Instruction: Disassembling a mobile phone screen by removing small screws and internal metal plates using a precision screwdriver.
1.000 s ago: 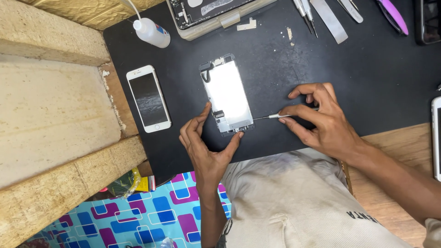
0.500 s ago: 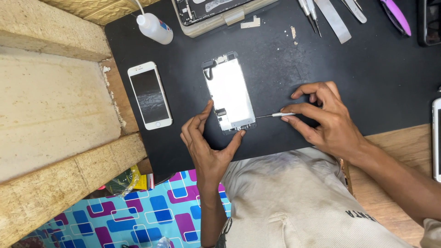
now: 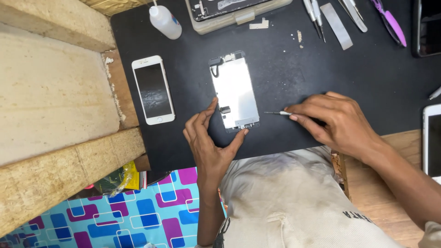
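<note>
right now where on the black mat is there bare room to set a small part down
Bare mat lies right of the screen assembly, above the right hand, below the tools. A narrower strip runs between the white phone and the assembly. The top edge is crowded.

The right hand (image 3: 335, 121) hides most of the thin metal screwdriver (image 3: 277, 112). The top edge crops the beige parts tray (image 3: 239, 16); the right edge cuts the white-framed phone (image 3: 432, 142).
</note>
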